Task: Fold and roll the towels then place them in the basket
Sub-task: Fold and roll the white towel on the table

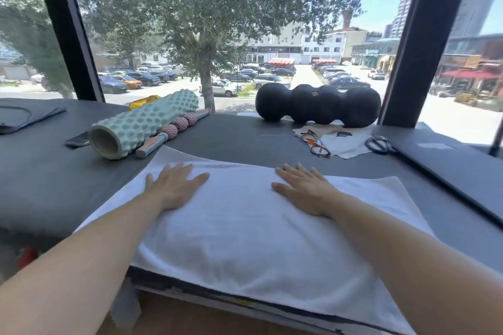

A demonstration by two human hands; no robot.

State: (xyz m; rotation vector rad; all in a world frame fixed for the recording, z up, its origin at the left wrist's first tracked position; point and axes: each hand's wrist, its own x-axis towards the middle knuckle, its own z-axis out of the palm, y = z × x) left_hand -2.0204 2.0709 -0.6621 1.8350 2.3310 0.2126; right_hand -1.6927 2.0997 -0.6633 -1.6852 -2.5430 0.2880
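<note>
A white towel (239, 231) lies spread flat on the dark grey ledge (54, 185) in front of me, its near edge hanging over the ledge front. My left hand (174, 187) rests palm down on the towel's far left part, fingers straight. My right hand (302, 189) lies flat on the far right part, fingers spread. Neither hand holds anything. No basket is in view.
Behind the towel lie a mint foam roller (141, 125), a pink massage stick (174, 129), a black bumpy roller (318, 106), glasses (315, 143) on a cloth (345, 144), scissors (379, 144) and a phone (77, 140). A large window rises at the ledge's back.
</note>
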